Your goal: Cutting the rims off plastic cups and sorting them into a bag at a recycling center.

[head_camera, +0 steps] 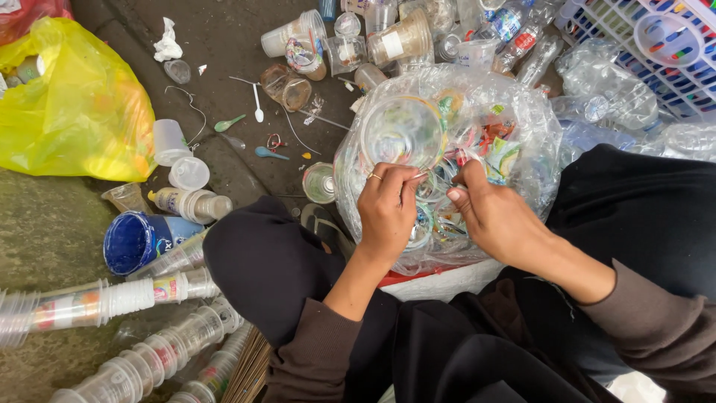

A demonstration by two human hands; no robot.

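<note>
Littered ground — clear cup (400, 133) in bag (522, 119), just above hands: left hand (386, 211), right hand (492, 216) both pinching its rim.

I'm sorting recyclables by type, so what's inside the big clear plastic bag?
Inside the clear plastic bag are clear plastic cups and colourful torn lids. Both hands cover the middle, and anything deeper is hidden.

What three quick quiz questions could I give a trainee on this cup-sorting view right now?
1. True or false: the left hand wears a ring.
2. What lies left of the person's knee: A) blue cup B) red bucket?
3. Which colour is the big bag at upper left?

Key: 1 true. 2 A. 3 yellow. Both hands, the right hand too, work over the clear bag of cups.
</note>
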